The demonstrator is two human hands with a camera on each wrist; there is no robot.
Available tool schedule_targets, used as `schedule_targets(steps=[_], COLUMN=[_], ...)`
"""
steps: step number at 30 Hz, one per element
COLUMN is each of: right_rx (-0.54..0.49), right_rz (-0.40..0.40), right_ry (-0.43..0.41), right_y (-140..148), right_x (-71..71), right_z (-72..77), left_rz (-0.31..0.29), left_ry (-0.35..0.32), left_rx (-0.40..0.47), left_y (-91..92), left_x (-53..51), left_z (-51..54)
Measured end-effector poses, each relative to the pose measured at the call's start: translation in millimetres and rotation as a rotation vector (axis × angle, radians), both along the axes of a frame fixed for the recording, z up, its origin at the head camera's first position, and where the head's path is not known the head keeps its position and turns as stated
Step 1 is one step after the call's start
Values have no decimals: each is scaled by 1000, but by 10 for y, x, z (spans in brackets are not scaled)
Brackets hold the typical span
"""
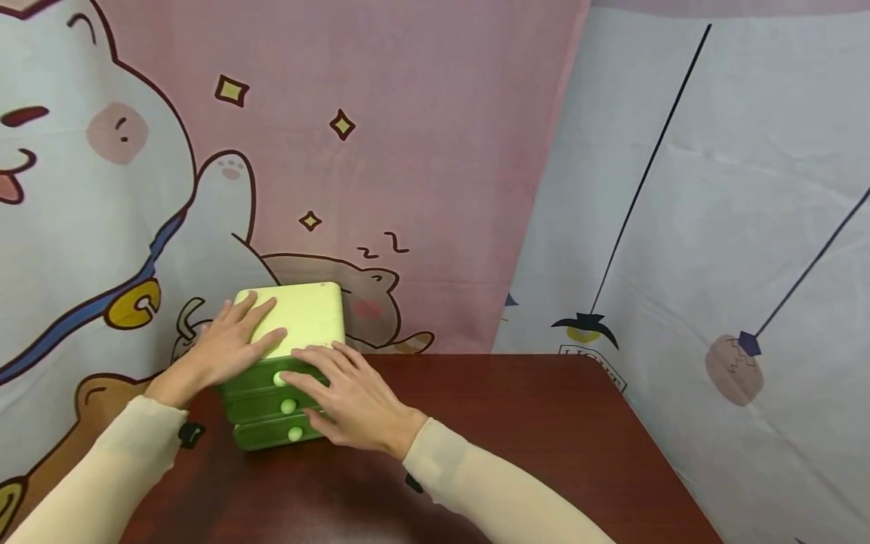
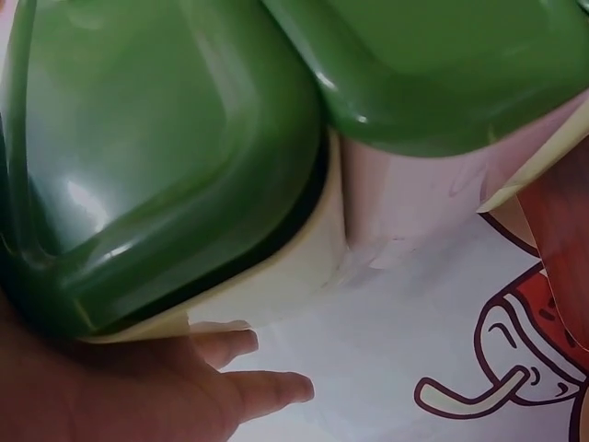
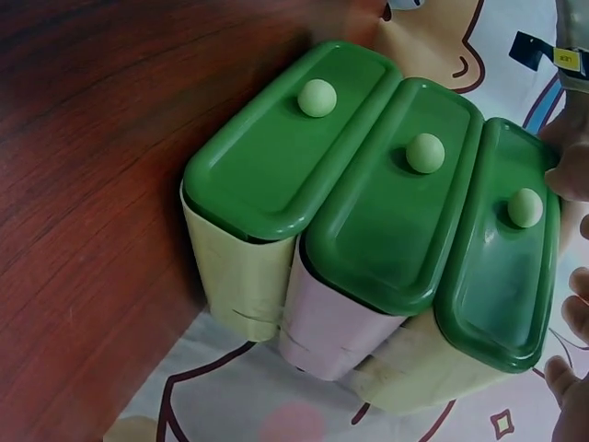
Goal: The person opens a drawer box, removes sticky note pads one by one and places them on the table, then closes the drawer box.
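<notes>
A small drawer cabinet with a pale yellow top (image 1: pixel 306 310) and three green drawer fronts (image 1: pixel 248 408) stands on the table. Each front has a round pale knob (image 3: pixel 425 153). My left hand (image 1: pixel 231 344) lies on the cabinet's top with its fingers spread. In the right wrist view, part of that left hand (image 3: pixel 572 138) shows at the right edge. My right hand (image 1: pixel 360 400) is at the cabinet's front right, fingers extended over the top front edge. One fingertip is by the top knob (image 1: pixel 279 378); whether it touches, I cannot tell. The right fingers hide part of the drawer fronts.
The cabinet is on the left part of a dark red-brown table (image 1: pixel 544 423), close to its back edge. Behind it hangs a pink and white cloth (image 1: pixel 435 151) with cartoon animals. Another pale printed cloth (image 1: pixel 768 227) hangs to the right.
</notes>
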State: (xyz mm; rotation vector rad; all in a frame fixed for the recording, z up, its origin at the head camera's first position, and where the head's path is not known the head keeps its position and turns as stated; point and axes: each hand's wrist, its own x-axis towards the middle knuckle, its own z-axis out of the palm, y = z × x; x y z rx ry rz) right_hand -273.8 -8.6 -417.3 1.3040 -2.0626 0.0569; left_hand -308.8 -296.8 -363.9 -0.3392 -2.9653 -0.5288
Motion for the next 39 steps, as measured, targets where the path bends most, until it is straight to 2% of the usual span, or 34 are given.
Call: schedule_targets(steps=[11, 19, 22, 26, 31, 35, 39], right_rx=[12, 16, 20, 24, 9, -2, -1], right_rz=[-23, -25, -13, -8, -7, -8, 0], right_ry=[13, 31, 42, 48, 50, 53, 54], right_y=[-76, -121, -154, -180, -195, -204, -206], right_x=[-89, -153, -177, -195, -208, -208, -196], right_z=[-37, -47, -54, -64, -63, -60, -57], left_rz=[0, -56, -81, -125, -177, -210, -201], left_ry=[-20, -33, -36, -15, 11, -12, -23], left_rx=[-20, 2, 37, 75, 67, 65, 70], left_y=[-43, -108, -128, -156, -216, -222, -225], left_x=[-36, -121, -160, -238, -320, -327, -294], left_z=[6, 32, 29, 18, 3, 5, -7])
